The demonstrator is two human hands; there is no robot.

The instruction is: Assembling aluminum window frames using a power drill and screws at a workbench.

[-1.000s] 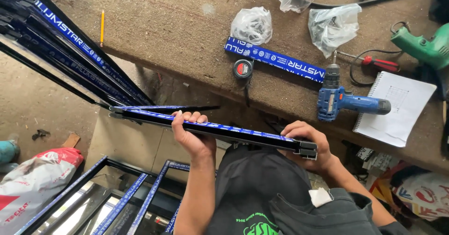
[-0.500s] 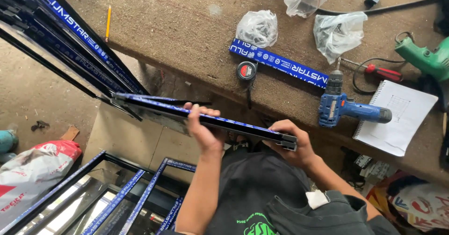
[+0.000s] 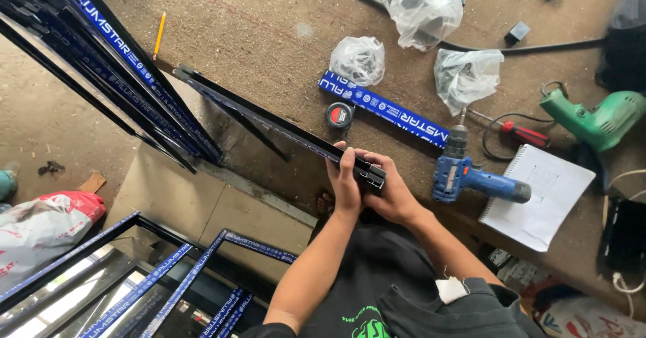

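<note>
From the head view, I am holding a long dark aluminium profile (image 3: 269, 119) by its near end, just past the near edge of the table (image 3: 256, 22). My left hand (image 3: 345, 183) is wrapping over the bar from its left side, fingers closed across the top, and my right hand (image 3: 391, 193) is cupping the cut end from below and to the right, closed on the same bar. Both hands are touching each other around that end.

The profile is looking stiff and fairly light for its length, as I judge it: a thin hollow metal section, smooth-coated with a strip of blue film, so likely a bit slippery and sharp at the cut end. Gripping it near one end is leaving the long far part to lever against my wrists, so a hold nearer the middle would balance it better.

The bar is running away from my hands toward the far left corner of the table, its far end lying near a stack of similar profiles (image 3: 114, 62). A round tape measure (image 3: 339, 115) is sitting just beside the bar, and a blue cordless drill (image 3: 471, 176) is lying near my right hand, apart from it.
</note>
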